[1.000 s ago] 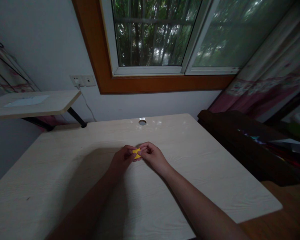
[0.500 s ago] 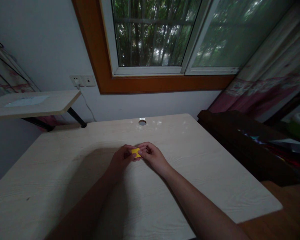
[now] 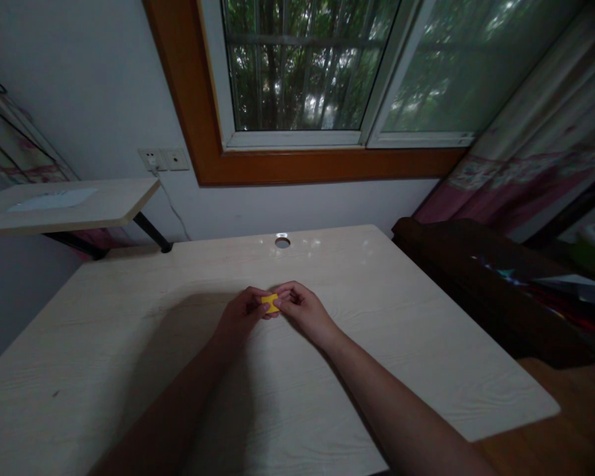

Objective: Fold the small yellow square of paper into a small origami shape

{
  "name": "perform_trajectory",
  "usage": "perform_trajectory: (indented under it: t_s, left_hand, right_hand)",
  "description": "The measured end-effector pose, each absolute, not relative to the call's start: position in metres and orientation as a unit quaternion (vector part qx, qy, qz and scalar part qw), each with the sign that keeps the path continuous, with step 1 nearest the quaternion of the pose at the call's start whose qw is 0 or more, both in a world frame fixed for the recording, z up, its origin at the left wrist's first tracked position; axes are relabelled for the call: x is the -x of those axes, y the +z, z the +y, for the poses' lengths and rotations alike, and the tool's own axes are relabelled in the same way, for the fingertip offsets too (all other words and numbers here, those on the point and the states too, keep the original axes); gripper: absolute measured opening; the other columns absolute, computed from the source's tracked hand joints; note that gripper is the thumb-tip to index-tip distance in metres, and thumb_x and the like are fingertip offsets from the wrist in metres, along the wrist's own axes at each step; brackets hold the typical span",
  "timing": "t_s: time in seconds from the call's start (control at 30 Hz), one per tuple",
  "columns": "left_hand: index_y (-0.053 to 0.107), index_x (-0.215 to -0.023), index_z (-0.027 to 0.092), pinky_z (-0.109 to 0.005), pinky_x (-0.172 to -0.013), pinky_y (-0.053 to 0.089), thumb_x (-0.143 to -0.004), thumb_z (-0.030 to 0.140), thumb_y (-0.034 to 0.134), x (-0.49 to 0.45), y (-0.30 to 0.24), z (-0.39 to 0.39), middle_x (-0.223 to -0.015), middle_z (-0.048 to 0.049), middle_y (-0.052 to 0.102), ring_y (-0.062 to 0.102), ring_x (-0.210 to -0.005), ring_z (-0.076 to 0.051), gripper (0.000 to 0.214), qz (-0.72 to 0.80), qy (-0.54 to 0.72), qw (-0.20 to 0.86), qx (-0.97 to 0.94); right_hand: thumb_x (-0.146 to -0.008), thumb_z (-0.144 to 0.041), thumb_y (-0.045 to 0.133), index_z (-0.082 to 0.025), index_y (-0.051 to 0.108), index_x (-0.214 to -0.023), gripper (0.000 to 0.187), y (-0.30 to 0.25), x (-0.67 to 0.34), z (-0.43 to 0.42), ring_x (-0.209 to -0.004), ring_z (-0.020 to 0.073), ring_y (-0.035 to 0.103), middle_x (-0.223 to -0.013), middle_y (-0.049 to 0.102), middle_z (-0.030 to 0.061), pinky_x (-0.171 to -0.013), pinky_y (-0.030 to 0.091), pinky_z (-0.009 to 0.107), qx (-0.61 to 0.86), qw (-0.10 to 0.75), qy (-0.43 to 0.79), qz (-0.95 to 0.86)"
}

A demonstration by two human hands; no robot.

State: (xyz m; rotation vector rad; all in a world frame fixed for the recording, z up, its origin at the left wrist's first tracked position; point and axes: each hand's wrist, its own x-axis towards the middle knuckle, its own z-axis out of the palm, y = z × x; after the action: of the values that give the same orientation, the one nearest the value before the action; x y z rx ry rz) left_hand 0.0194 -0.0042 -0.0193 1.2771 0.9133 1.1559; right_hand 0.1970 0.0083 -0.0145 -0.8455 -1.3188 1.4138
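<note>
One small yellow piece over the desk, left hand and right hand pinching it in their fingers, a two-sided holding step by my eye, next move needing steady pressure.

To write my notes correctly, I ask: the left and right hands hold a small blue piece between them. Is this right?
The colour is wrong: the head view shows that the piece is yellow. The left hand and right hand do hold it.

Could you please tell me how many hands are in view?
2: the left hand, on the left side of the yellow piece, and the right hand, on its right side.
</note>
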Motion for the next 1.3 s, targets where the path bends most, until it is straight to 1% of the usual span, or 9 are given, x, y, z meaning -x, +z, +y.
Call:
perform_trajectory:
  t_s: [0.23,0.63,0.73,0.83,1.0,1.17,1.3]
  left_hand:
    - [0.061,-0.096,0.015,-0.039,-0.077,0.062,-0.077,0.034,0.072,-0.0217,-0.0180,-0.0047,-0.088,-0.0028,0.071,0.071,-0.076,-0.017,0.029,0.398,0.490,0.555,-0.542]
    - [0.060,-0.098,0.015,-0.038,-0.077,0.062,-0.079,0.031,0.069,-0.0209,-0.0207,-0.0061,-0.090,-0.0026,0.070,0.071,-0.078,-0.017,0.026,0.397,0.485,0.550,-0.552]
    - [0.058,-0.103,0.017,-0.036,-0.075,0.063,-0.079,0.028,0.070,-0.0218,-0.0195,-0.0058,-0.080,0.0016,0.065,0.070,-0.072,-0.015,0.029,0.394,0.487,0.547,-0.555]
    - [0.052,-0.111,0.019,-0.036,-0.071,0.063,-0.076,0.024,0.071,-0.0238,-0.0183,-0.0053,-0.068,0.0076,0.056,0.067,-0.064,-0.012,0.040,0.384,0.507,0.550,-0.541]
    - [0.046,-0.115,0.021,-0.036,-0.071,0.064,-0.075,0.022,0.071,-0.0266,-0.0170,-0.0055,-0.068,0.0096,0.054,0.063,-0.061,-0.009,0.047,0.374,0.519,0.563,-0.523]
    - [0.047,-0.116,0.022,-0.039,-0.072,0.064,-0.076,0.021,0.070,-0.0261,-0.0205,-0.0058,-0.069,0.0099,0.051,0.061,-0.062,-0.007,0.046,0.375,0.506,0.569,-0.530]
    - [0.048,-0.116,0.021,-0.038,-0.072,0.064,-0.077,0.021,0.069,-0.0251,-0.0238,-0.0054,-0.070,0.0092,0.050,0.060,-0.061,-0.007,0.044,0.371,0.501,0.571,-0.535]
  right_hand:
    - [-0.075,-0.035,0.075,-0.019,0.065,-0.090,0.024,-0.0144,-0.1969,0.0086,-0.074,0.0144,0.059,-0.081,0.066,0.0014,-0.071,0.047,0.029,0.346,0.495,0.579,-0.547]
    - [-0.076,-0.033,0.073,-0.019,0.065,-0.088,0.020,-0.0109,-0.1966,0.0066,-0.073,0.0140,0.058,-0.077,0.064,0.0003,-0.070,0.045,0.028,0.352,0.496,0.575,-0.547]
    - [-0.076,-0.032,0.073,-0.019,0.065,-0.089,0.020,-0.0093,-0.1967,0.0058,-0.077,0.0150,0.059,-0.082,0.065,0.0014,-0.074,0.046,0.029,0.353,0.500,0.575,-0.543]
    - [-0.076,-0.032,0.073,-0.020,0.066,-0.094,0.023,-0.0096,-0.1971,0.0058,-0.081,0.0159,0.060,-0.086,0.067,0.0025,-0.077,0.046,0.031,0.352,0.496,0.583,-0.539]
    - [-0.075,-0.030,0.073,-0.020,0.066,-0.094,0.022,-0.0125,-0.1979,0.0067,-0.073,0.0143,0.058,-0.078,0.064,0.0000,-0.070,0.045,0.028,0.362,0.490,0.586,-0.534]
    - [-0.076,-0.026,0.070,-0.019,0.064,-0.091,0.018,-0.0120,-0.1980,0.0055,-0.068,0.0131,0.056,-0.072,0.062,-0.0021,-0.067,0.042,0.026,0.365,0.503,0.579,-0.527]
    - [-0.076,-0.023,0.068,-0.019,0.063,-0.090,0.016,-0.0100,-0.1976,0.0046,-0.066,0.0122,0.055,-0.069,0.060,-0.0034,-0.066,0.040,0.026,0.367,0.512,0.569,-0.529]
